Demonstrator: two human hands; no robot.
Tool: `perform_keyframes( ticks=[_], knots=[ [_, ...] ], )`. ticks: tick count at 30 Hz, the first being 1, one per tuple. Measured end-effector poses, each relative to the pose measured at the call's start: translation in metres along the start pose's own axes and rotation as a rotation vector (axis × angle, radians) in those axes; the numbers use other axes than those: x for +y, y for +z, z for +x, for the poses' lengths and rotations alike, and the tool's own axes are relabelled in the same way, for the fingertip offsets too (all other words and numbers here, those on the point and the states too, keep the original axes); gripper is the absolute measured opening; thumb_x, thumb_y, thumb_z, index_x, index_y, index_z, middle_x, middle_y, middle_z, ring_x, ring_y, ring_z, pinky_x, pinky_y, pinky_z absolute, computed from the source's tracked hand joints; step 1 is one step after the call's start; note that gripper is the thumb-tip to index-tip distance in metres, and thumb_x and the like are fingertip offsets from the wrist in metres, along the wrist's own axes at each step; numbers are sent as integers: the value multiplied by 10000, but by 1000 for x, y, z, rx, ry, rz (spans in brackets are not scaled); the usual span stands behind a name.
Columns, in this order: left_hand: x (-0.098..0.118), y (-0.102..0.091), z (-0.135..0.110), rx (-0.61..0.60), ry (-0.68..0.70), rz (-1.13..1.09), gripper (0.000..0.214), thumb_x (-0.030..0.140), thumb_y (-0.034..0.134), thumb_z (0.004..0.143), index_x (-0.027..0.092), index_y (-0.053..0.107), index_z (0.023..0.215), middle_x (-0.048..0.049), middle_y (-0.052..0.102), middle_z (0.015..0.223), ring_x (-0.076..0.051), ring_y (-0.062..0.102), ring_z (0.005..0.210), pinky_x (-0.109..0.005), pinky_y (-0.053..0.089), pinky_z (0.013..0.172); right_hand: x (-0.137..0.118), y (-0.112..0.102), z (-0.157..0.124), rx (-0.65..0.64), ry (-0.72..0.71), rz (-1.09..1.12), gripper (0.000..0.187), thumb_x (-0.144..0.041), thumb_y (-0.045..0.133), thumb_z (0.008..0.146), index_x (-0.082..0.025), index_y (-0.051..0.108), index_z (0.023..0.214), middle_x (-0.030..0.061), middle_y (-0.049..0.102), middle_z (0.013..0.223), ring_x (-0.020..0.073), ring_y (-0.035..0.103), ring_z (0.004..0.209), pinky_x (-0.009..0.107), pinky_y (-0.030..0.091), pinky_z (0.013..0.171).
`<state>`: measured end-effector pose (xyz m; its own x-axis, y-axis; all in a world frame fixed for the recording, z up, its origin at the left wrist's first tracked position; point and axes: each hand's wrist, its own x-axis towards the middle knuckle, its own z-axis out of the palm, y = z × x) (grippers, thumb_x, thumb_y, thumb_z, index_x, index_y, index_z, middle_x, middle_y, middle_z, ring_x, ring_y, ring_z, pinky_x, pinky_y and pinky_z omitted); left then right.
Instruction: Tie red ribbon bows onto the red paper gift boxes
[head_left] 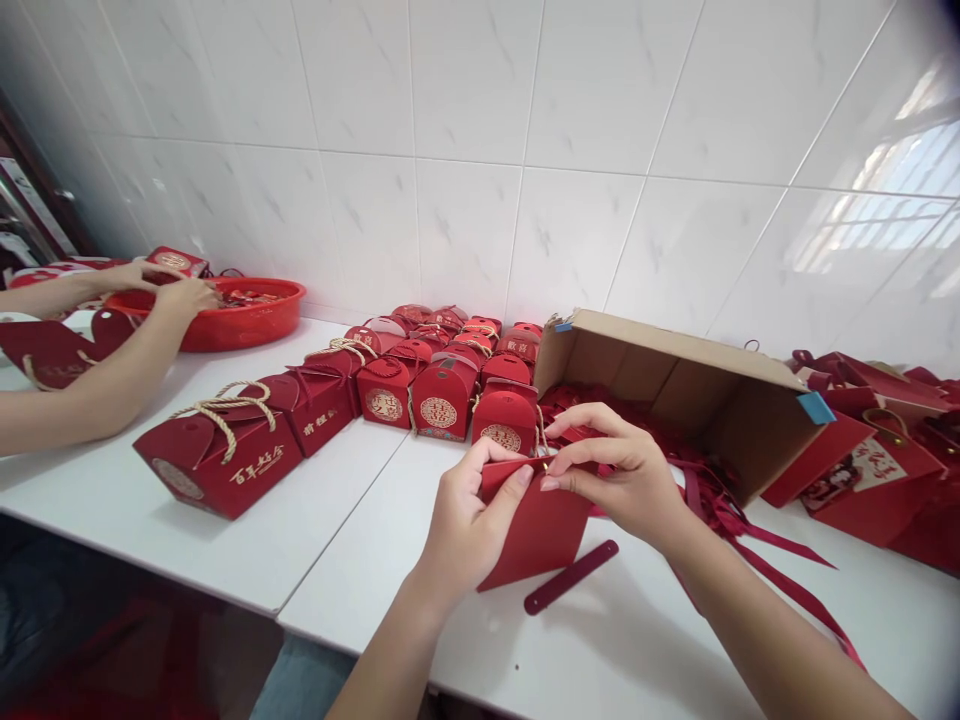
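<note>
A plain red gift box (536, 525) stands on the white table right in front of me. My left hand (480, 510) grips its top edge, thumb on the near side and fingers behind. At the same edge my right hand (622, 470) makes a pinch, its fingertips at a small gold-coloured fastener (546, 465); most of that piece is hidden by the fingers. Just below the box lies a dark red strap (571, 577) with holes at its ends, touched by neither hand.
Finished red gift boxes (444, 395) stand in rows behind, some with rope handles. An open cardboard carton (675, 370) on its side spills red ribbons (799, 590). Red bags (877, 470) stand at right. At left, a co-worker's hands (176, 285) are over a red basin (259, 320).
</note>
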<state>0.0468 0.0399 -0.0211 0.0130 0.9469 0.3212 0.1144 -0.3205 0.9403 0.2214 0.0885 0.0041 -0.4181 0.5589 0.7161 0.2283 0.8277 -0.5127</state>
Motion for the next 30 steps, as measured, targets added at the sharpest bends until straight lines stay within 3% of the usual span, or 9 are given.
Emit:
perform_keyframes(
  ticks=[3, 6, 10, 14, 16, 20, 24, 27, 30],
  knots=[
    [1, 0, -1, -33, -6, -28, 213, 400, 538, 891, 193, 546, 842, 13, 600, 728, -116, 531, 635, -209, 428, 560, 2, 5, 0, 73, 91, 77, 137, -240, 789, 711, -252, 677, 788, 33, 636, 970, 197, 605, 919, 344, 490, 786],
    [2, -1, -1, -34, 9, -16, 215, 406, 537, 887, 198, 527, 837, 19, 576, 715, -113, 524, 623, -203, 423, 540, 6, 13, -1, 116, 283, 245, 412, -284, 819, 663, -256, 581, 999, 30, 650, 993, 194, 617, 920, 347, 491, 816],
    [7, -10, 0, -105, 54, 140, 277, 375, 668, 793, 228, 514, 971, -4, 629, 907, -156, 595, 789, -245, 487, 663, 10, 20, -2, 91, 488, 267, 314, -407, 771, 692, -186, 548, 698, -3, 603, 705, 134, 555, 658, 266, 458, 630],
    [10, -29, 1, -10, 26, 359, 295, 323, 663, 790, 248, 518, 1036, -20, 615, 1073, -190, 581, 996, -299, 480, 834, 9, 18, -2, 211, 474, 248, 361, -414, 757, 704, -184, 492, 618, -24, 545, 630, 106, 489, 587, 226, 406, 542],
    [11, -41, 1, -5, -23, 421, 146, 335, 630, 813, 229, 567, 891, -7, 639, 942, -180, 601, 902, -281, 482, 754, 9, 16, -1, 244, 452, 241, 356, -399, 755, 710, -186, 485, 616, -24, 543, 630, 106, 491, 591, 221, 404, 535],
    [20, -60, -2, -41, -51, 453, 170, 350, 601, 834, 211, 636, 742, 0, 656, 759, -163, 608, 737, -239, 455, 585, 7, 11, -1, 237, 386, 170, 341, -371, 751, 728, -188, 484, 621, -19, 543, 635, 111, 496, 595, 228, 407, 537],
    [42, -57, -20, 256, 180, 324, 30, 237, 655, 793, 215, 636, 793, 15, 651, 702, -133, 607, 636, -218, 495, 566, -12, 9, -3, 67, 134, 79, 294, -278, 730, 766, -189, 483, 634, -13, 530, 610, 111, 481, 560, 240, 391, 512],
    [61, -41, -38, 567, 447, 39, 228, 113, 700, 713, 244, 582, 858, 48, 651, 679, -145, 634, 638, -225, 527, 567, -36, 11, -9, -78, -153, 62, 239, -181, 695, 796, -187, 487, 678, 13, 554, 634, 123, 509, 580, 248, 396, 509],
    [68, -29, -45, 753, 483, -109, 380, 48, 718, 665, 261, 551, 932, 76, 657, 688, -117, 587, 516, -195, 460, 408, -57, 15, -14, -147, -304, 66, 213, -154, 655, 827, -182, 477, 714, 38, 579, 651, 137, 532, 594, 263, 410, 516]
  ],
)
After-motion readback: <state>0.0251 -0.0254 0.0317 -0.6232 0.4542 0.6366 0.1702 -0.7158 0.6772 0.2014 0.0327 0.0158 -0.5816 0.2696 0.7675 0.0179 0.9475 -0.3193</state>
